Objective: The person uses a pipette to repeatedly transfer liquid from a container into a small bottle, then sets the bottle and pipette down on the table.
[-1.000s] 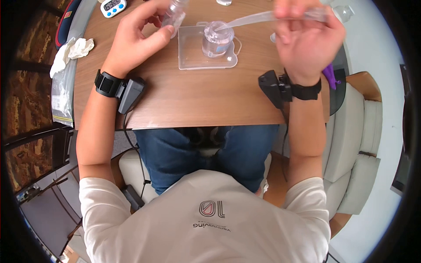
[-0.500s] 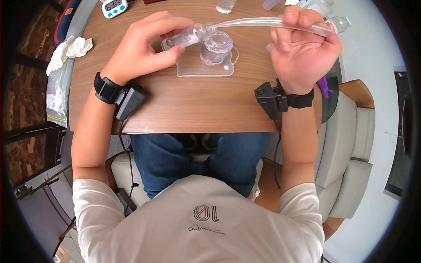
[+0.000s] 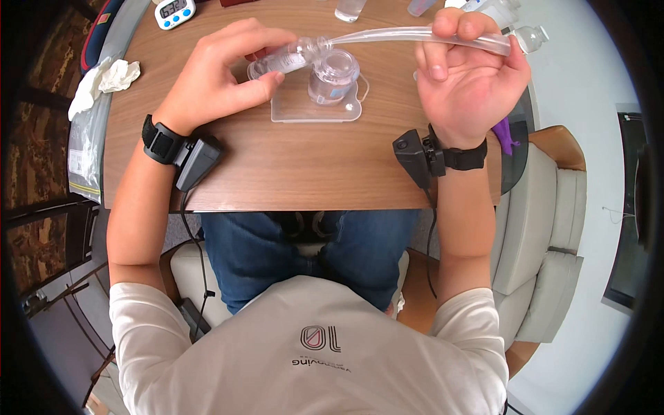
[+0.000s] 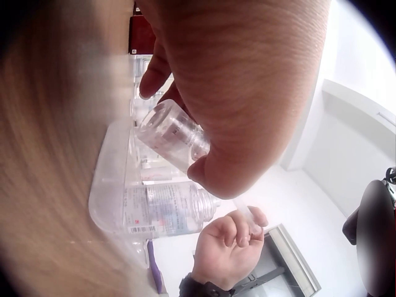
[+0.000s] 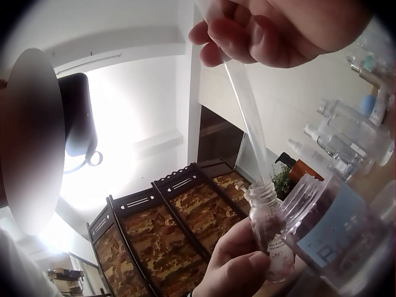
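Two finger grips: left hand (image 3: 214, 83) round small bottle (image 3: 294, 58), right hand (image 3: 469, 97) round clear tube (image 3: 394, 33); "10" print (image 3: 320, 338) on shirt (image 3: 277, 370).

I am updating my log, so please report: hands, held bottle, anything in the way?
Left hand holds small bottle, tilted. Right hand grips clear tube, its tip at bottle's mouth. Jar close by bottle's neck, seemingly not blocking.

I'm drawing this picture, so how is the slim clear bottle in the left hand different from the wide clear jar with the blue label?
The slim clear bottle is narrower; the wide clear jar with the blue label is broader. The bottle is tilted in the left hand, while the jar stands upright on the clear flat tray. Both are see-through and have no cap on.
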`<state>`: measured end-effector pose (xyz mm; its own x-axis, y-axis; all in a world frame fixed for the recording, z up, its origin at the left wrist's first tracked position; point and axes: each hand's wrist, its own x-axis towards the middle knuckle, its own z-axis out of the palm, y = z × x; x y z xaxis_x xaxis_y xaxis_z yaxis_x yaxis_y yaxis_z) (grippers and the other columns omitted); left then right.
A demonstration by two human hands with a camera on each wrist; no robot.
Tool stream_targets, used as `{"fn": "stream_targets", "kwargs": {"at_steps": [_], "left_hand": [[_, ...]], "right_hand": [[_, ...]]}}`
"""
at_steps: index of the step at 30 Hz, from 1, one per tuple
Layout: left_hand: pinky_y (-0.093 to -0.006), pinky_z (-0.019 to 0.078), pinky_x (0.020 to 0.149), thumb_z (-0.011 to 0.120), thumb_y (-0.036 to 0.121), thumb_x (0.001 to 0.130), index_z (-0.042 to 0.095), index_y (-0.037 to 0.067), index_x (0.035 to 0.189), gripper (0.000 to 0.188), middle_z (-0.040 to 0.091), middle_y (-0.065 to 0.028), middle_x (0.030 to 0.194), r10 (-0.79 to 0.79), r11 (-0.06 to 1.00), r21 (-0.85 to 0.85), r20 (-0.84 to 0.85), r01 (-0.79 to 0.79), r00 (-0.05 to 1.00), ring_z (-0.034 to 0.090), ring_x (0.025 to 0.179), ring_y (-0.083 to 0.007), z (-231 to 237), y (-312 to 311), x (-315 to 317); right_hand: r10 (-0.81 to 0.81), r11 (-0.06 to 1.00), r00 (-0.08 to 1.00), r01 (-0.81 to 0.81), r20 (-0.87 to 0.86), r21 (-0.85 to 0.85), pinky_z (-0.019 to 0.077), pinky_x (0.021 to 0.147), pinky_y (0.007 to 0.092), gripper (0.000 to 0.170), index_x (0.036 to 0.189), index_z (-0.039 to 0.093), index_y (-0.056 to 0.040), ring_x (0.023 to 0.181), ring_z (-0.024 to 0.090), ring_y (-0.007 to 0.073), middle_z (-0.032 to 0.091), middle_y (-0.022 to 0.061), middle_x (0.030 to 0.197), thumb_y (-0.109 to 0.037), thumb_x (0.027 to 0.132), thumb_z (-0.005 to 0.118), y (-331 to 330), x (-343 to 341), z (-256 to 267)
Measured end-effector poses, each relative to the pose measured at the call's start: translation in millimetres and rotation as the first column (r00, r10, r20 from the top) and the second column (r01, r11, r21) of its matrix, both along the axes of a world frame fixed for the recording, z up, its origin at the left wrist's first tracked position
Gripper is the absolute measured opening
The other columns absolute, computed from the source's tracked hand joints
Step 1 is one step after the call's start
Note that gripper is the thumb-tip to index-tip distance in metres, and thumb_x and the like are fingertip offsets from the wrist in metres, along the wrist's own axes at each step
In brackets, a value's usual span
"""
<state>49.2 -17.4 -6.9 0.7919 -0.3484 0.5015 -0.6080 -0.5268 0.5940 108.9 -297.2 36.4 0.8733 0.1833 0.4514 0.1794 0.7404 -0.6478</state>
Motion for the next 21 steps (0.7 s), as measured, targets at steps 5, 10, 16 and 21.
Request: {"fn": "stream_targets", "kwargs": {"at_steps": [5,10,16,21], "left_hand": [[-0.0340,0.0501,0.082,0.070,0.009,0.078,0.070,-0.001,0.118,0.041,0.067,-0.0105,0.098,0.003,1.000,-0.007,0.011,-0.003,1.000,0.059,0.087,-0.0218,-0.1,1.8,0.8],[-0.0338,0.0501,0.083,0.070,0.009,0.078,0.070,-0.001,0.118,0.041,0.067,-0.0104,0.098,0.013,1.000,0.006,0.001,-0.013,1.000,0.060,0.087,-0.0220,1.1,1.8,-0.8],[-0.0334,0.0503,0.086,0.070,0.011,0.082,0.067,-0.002,0.122,0.042,0.066,-0.0092,0.100,0.071,0.997,-0.031,0.005,-0.070,0.997,0.060,0.091,-0.0198,-1.7,2.8,-0.8],[-0.0322,0.0491,0.093,0.067,0.012,0.088,0.061,-0.003,0.130,0.044,0.067,-0.0064,0.110,0.075,0.982,-0.166,-0.128,-0.096,0.989,0.059,0.099,-0.0159,-10.2,7.4,1.8]], "right_hand": [[0.168,0.976,0.984,-0.158,0.054,-0.150,0.0383,0.056,0.0306,0.048,0.094,0.062,-0.0091,0.054,0.043,0.0183,0.067,0.0115,0.097,-0.044,0.101,0.031,-20.9,13.3,-12.7],[0.169,0.979,0.982,-0.158,0.087,-0.126,0.0380,0.054,0.0307,0.049,0.090,0.063,-0.0093,0.054,0.043,0.0179,0.067,0.0115,0.094,-0.044,0.101,0.031,-21.9,13.7,-11.5],[0.230,0.973,0.961,-0.226,0.156,-0.045,0.0357,0.049,0.0295,0.060,0.090,0.065,-0.0043,0.051,0.042,0.0172,0.069,0.0198,0.089,-0.047,0.103,0.025,-28.4,14.9,-3.2],[0.119,0.894,0.971,-0.013,0.209,-0.447,0.0354,0.050,0.0253,0.057,0.095,0.064,-0.0013,0.053,0.044,0.0134,0.070,0.0183,0.093,-0.041,0.108,0.025,1.6,-0.4,-12.5]]}}
